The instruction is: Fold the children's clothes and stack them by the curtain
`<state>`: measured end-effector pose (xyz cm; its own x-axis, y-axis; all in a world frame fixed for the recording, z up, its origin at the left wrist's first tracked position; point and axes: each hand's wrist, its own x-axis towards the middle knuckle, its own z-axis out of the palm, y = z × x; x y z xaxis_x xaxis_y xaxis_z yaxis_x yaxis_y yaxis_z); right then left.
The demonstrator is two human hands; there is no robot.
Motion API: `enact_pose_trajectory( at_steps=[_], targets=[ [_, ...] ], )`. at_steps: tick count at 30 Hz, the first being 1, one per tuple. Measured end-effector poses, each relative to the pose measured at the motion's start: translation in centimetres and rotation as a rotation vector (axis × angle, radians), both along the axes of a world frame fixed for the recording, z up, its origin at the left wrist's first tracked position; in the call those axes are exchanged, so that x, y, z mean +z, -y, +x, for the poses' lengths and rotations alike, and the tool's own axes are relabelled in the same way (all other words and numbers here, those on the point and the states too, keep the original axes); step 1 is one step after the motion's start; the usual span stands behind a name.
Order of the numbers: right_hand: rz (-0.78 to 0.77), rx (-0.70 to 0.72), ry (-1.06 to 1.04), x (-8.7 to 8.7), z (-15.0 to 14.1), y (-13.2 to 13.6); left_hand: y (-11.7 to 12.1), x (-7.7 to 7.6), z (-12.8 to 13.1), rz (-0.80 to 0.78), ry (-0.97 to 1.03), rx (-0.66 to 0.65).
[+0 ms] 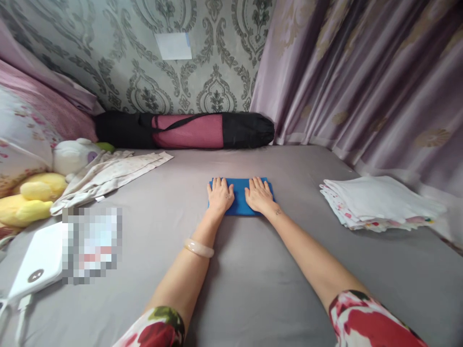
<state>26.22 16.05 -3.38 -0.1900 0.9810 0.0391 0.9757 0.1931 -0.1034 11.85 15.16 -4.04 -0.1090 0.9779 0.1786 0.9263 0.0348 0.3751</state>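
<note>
A folded blue cloth [240, 197] lies on the grey bed sheet [246, 270], in front of me. My left hand [220, 194] rests flat on the left end of the cloth, palm down, fingers stretched forward. On its right end my right hand [260, 193] lies the same way, fingers stretched out. A strip of blue shows between the two hands. Both palms are hidden, and neither hand grasps anything.
At the right is a stack of folded white cloths [379, 197]. A black and pink rolled bag [188, 131] lies along the wall. To the left are a patterned cloth [123, 176], plush toys [36, 193], a white power bank [43, 255] with a cable and a blurred object [96, 246].
</note>
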Motion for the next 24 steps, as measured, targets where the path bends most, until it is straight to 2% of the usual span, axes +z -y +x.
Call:
enact_pose_trajectory(
  at_steps=[4, 7, 11, 14, 18, 21, 24],
  targets=[
    [0.044, 0.045, -0.059, 0.4, -2.4, 0.3, -0.7, 0.7, -1.6, 0.054, 0.178, 0.066],
    [0.029, 0.039, -0.087, -0.4, -3.7, 0.7, -1.2, 0.9, -3.3, 0.031, 0.312, 0.13],
    [0.019, 0.032, -0.093, -1.6, -4.0, 0.9, -1.5, 1.0, -4.7, 0.015, 0.437, 0.207],
    [0.015, 0.032, -0.088, -1.6, -3.7, 0.9, -1.6, 1.1, -5.0, 0.032, 0.472, 0.223],
    [-0.032, 0.025, -0.082, -0.8, -3.9, 0.7, -1.7, 1.0, -4.9, 0.049, 0.486, 0.219],
    [-0.046, 0.026, -0.102, 0.0, -4.8, 0.6, -1.8, 0.9, -4.9, 0.06, 0.469, 0.221],
    [0.008, 0.073, -0.14, 0.2, -6.3, 0.7, -1.9, 0.8, -5.1, 0.085, 0.447, 0.23]
  ],
)
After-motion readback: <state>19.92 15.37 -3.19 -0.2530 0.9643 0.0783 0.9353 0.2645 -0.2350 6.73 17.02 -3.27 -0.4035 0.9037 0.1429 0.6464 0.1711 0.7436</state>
